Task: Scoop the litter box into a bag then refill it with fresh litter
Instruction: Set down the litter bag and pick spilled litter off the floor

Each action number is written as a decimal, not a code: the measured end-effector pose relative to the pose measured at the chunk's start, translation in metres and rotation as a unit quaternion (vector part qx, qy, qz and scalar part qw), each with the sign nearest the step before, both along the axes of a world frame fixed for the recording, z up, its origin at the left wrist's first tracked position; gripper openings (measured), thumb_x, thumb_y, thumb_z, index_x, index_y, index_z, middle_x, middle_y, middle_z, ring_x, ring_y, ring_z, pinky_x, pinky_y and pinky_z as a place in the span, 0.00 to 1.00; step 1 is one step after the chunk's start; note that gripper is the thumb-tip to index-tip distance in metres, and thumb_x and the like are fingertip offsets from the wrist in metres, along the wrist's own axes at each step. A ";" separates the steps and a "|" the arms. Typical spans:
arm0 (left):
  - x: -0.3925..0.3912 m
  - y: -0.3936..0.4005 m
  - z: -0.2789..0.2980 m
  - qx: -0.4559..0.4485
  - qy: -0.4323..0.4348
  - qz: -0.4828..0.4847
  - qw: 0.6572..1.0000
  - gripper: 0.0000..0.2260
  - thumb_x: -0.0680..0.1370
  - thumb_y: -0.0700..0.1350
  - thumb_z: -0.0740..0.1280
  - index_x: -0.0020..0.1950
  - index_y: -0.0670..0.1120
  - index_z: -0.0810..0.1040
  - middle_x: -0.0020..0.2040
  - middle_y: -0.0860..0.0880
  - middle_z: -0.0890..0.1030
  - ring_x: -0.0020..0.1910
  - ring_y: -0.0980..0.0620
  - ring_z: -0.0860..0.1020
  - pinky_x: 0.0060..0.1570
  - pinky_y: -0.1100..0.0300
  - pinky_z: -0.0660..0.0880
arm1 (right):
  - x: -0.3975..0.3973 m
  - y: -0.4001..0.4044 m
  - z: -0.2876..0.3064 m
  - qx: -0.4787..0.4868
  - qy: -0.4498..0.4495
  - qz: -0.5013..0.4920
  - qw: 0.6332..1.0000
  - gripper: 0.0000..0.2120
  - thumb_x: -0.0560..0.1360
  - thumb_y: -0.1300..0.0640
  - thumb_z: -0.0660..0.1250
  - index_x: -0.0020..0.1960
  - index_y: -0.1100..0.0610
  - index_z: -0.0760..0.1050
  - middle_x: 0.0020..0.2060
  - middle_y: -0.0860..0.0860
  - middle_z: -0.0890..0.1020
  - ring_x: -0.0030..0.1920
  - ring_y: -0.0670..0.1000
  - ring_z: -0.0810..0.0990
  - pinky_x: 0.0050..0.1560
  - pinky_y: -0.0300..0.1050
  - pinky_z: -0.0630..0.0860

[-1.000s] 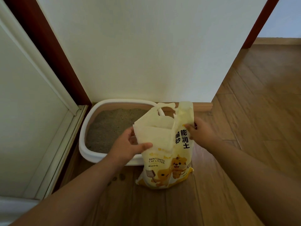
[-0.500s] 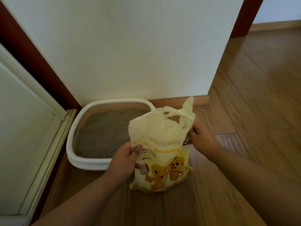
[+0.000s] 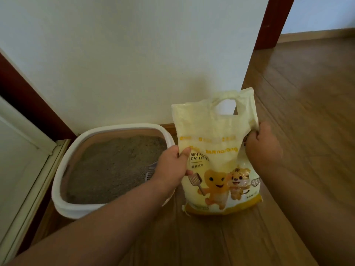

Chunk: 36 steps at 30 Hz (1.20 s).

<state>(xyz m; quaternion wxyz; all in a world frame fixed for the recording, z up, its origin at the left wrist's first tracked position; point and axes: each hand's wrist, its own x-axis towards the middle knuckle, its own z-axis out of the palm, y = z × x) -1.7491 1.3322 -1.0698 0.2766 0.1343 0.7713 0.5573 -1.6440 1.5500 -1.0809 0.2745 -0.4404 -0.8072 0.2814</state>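
A yellow cat litter bag (image 3: 217, 150) with cartoon animals stands upright on the wooden floor, its top with the cut-out handle straightened up. My left hand (image 3: 172, 166) grips its left edge, thumb on the front. My right hand (image 3: 262, 146) pinches its right edge. To the left sits the white litter box (image 3: 63, 189), filled with grey litter (image 3: 115, 166). A grey scoop (image 3: 150, 172) lies in the box's right side, partly hidden behind my left hand.
A white wall (image 3: 134, 54) rises right behind the box and bag. A white door frame (image 3: 25, 150) and dark red trim close off the left. Wooden floor (image 3: 307, 93) stretches to the right and toward me.
The bag's folded, crumpled top has been pulled upright and flattened, showing the handle hole. Both hands shifted along the bag's edges. The view has swung left and closer.
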 end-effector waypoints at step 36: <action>-0.177 0.076 -0.003 -0.109 0.137 0.014 0.984 0.29 0.80 0.43 0.66 0.80 0.45 0.61 0.74 0.46 0.72 0.69 0.47 0.74 0.58 0.57 0.73 | -0.139 0.040 0.007 -0.087 -0.084 0.113 0.986 0.25 0.71 0.50 0.68 0.67 0.54 0.69 0.60 0.54 0.79 0.59 0.59 0.80 0.56 0.59 0.80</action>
